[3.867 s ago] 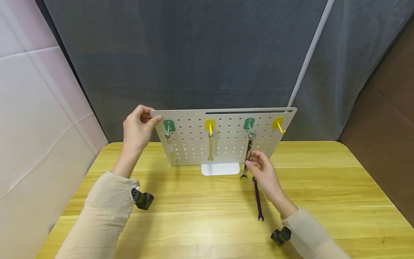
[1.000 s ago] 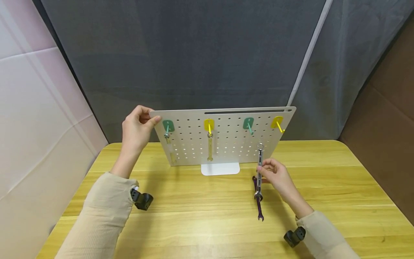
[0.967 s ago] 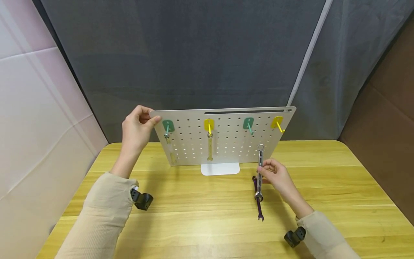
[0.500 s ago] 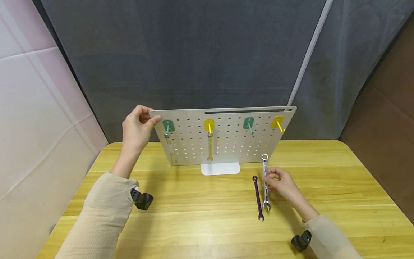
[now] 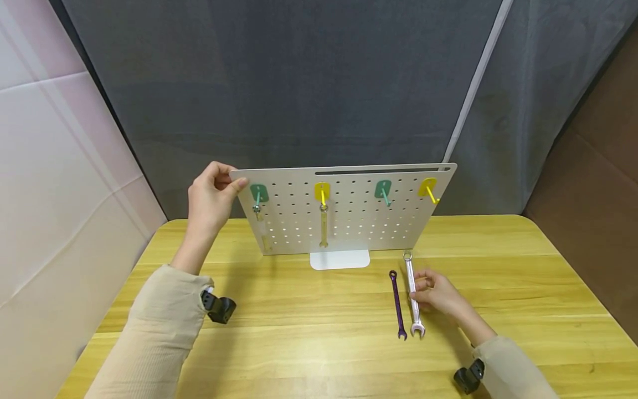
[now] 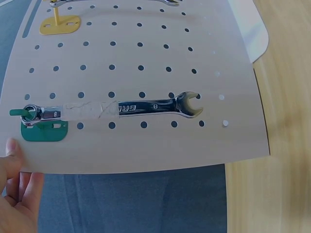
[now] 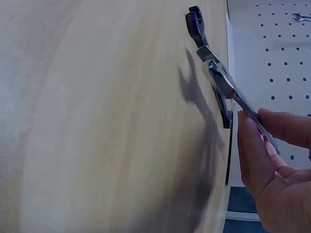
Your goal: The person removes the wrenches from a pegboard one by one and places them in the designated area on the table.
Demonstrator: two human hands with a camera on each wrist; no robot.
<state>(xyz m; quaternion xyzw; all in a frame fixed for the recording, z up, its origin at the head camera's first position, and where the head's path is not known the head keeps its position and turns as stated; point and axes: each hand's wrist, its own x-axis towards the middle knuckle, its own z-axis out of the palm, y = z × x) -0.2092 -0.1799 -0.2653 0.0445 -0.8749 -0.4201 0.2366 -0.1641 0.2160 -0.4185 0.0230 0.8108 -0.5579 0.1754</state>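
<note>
1. The right hand (image 5: 438, 293) pinches a silver wrench (image 5: 416, 315) by its shank, thumb against fingers; in the right wrist view the hand is cut off by the right edge, and its fingers hide part of the shank.
2. That wrench is over the table (image 5: 279, 349), near the pegboard's lower right corner, ring end toward the board; its shadow shows apart from it in the right wrist view.
3. Just to its left, a purple wrench (image 5: 397, 305) lies on the table; the silver one covers part of it in the right wrist view.
4. The left hand (image 5: 211, 199) grips the pegboard (image 5: 294, 197) at its upper left corner, thumb in front; in the left wrist view much of this hand is cut off.
5. From the left green hook (image 5: 259, 193) hangs a chrome wrench (image 6: 146, 108), hard to make out from the head; the pale band across its shank may be clear wrapping or glare.
6. Another wrench (image 5: 324, 228) hangs on the left yellow hook (image 5: 322, 192), its outline faint against the board and cropped in the left wrist view.
</note>
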